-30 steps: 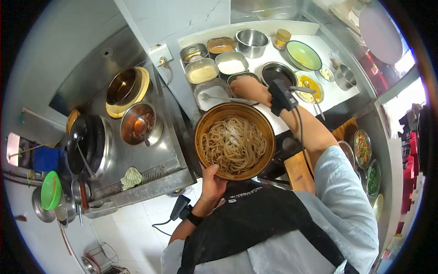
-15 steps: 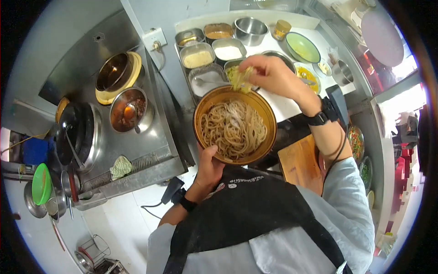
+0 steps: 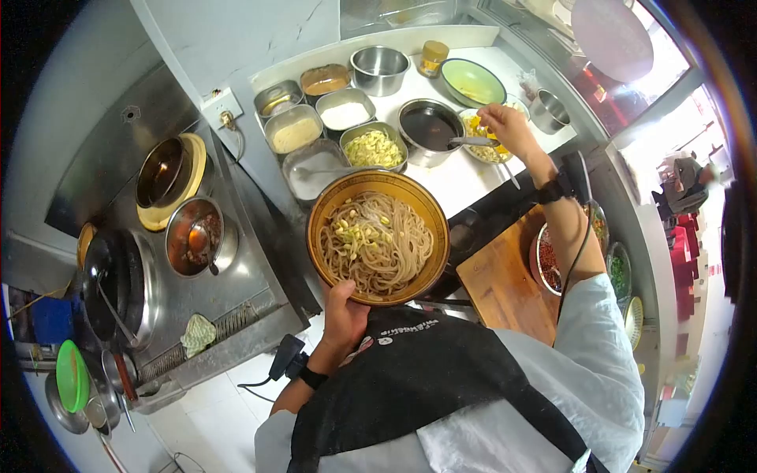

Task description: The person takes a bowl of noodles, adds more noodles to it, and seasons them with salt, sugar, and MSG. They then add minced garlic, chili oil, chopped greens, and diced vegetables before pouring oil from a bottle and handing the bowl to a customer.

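Gripping the near rim of a round amber-brown bowl with a dark edge [image 3: 428,206], the person's left hand [image 3: 344,319] lays its thumb over the lip, its other fingers hidden below. The bowl sits just in front of the black apron [image 3: 402,363], bearing greyish-brown noodles [image 3: 406,244] with pale yellow sprouts [image 3: 356,234] scattered over them, mostly to the left. The right hand [image 3: 509,130] is well apart, above a round white dish of yellow bits [image 3: 490,162]; its fingers are bent and drawn together, and whether they pinch anything cannot be told. A level rim and firm thumb seem best for this one-handed hold, since a tilt could slide the noodles toward the apron. The slim metal handle [image 3: 473,142] reaching from the round steel pot of dark liquid [image 3: 426,156] crosses the dish and stands in the way, so working from above looks safer. Between the bowl and the pot lies a steel tray of shredded yellow-green vegetable [image 3: 404,154]; beyond is a pale green bowl [image 3: 493,88], and below the right forearm lies a brown wooden board [image 3: 501,288].
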`<state>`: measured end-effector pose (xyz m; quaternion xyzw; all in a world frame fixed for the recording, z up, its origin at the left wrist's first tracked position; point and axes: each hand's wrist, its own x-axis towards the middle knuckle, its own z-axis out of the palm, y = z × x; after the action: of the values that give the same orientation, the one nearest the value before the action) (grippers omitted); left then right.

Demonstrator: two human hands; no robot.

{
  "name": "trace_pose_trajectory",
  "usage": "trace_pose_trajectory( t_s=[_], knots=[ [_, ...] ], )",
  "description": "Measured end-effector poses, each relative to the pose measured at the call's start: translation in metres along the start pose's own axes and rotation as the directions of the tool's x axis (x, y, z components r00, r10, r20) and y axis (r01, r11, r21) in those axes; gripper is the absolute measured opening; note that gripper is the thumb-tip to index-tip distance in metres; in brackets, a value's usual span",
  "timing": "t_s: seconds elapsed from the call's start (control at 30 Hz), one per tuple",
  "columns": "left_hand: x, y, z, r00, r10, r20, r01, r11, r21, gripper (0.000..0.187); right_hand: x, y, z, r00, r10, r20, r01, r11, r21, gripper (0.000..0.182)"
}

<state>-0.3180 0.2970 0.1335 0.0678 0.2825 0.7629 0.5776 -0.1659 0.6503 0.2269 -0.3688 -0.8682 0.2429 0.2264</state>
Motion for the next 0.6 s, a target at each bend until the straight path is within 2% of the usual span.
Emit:
trace_pose_trajectory(
  t_s=[0.03, 0.1, 0.13, 0.17, 0.2, 0.27, 0.33, 0.37, 0.43, 0.47, 0.53, 0.6],
  knots=[
    [0.002, 0.0, 0.002, 1.0, -0.009, -0.013, 0.009, 1.0, 0.0, 0.052, -0.001, -0.005, 0.002, 0.999, 0.01, -0.047, -0.009, 1.0, 0.025, 0.015],
    [0.008, -0.004, -0.001, 1.0, -0.017, 0.003, 0.017, 1.0, -0.006, 0.052, 0.001, -0.008, 0.006, 0.999, -0.03, -0.014, 0.03, 0.999, 0.035, 0.019],
    [0.011, -0.006, -0.001, 0.999, -0.038, -0.001, 0.038, 0.999, 0.003, 0.052, 0.002, -0.004, 0.008, 0.997, -0.082, 0.016, 0.083, 0.968, -0.239, 0.021],
    [0.013, -0.007, -0.001, 0.998, -0.06, -0.004, 0.06, 0.998, 0.012, 0.052, 0.002, -0.002, 0.01, 0.991, -0.122, 0.06, 0.136, 0.859, -0.494, 0.023],
    [0.015, -0.008, 0.002, 0.998, -0.064, 0.009, 0.064, 0.998, 0.017, 0.052, 0.002, 0.0, 0.01, 0.991, -0.123, 0.057, 0.135, 0.859, -0.494, 0.023],
    [0.019, -0.013, 0.005, 0.998, -0.057, 0.018, 0.057, 0.998, 0.005, 0.052, 0.003, -0.007, 0.012, 0.976, 0.081, 0.202, 0.014, 0.903, -0.43, 0.028],
    [0.022, -0.015, 0.008, 0.998, -0.053, 0.026, 0.053, 0.999, -0.009, 0.052, 0.004, -0.006, 0.015, 0.915, 0.249, 0.318, -0.144, 0.937, -0.319, 0.038],
    [0.023, -0.015, 0.01, 0.998, -0.052, 0.022, 0.052, 0.999, -0.002, 0.053, 0.005, 0.002, 0.02, 0.916, 0.248, 0.317, -0.143, 0.936, -0.32, 0.038],
    [0.025, -0.014, 0.01, 0.999, -0.049, 0.023, 0.049, 0.999, 0.008, 0.053, 0.005, 0.013, 0.027, 0.975, 0.111, 0.192, -0.049, 0.952, -0.302, 0.034],
    [0.026, -0.014, 0.009, 0.998, -0.061, 0.02, 0.061, 0.998, 0.018, 0.054, 0.004, 0.014, 0.026, 0.975, 0.113, 0.192, -0.051, 0.952, -0.301, 0.034],
    [0.026, -0.015, 0.01, 0.997, -0.078, 0.016, 0.077, 0.997, 0.028, 0.054, 0.0, 0.013, 0.019, 0.971, 0.203, 0.129, -0.166, 0.953, -0.253, 0.028],
    [0.027, -0.015, 0.011, 0.997, -0.079, 0.002, 0.079, 0.997, 0.025, 0.055, -0.006, 0.01, 0.013, 0.976, 0.199, 0.087, -0.174, 0.956, -0.236, 0.025]
  ],
)
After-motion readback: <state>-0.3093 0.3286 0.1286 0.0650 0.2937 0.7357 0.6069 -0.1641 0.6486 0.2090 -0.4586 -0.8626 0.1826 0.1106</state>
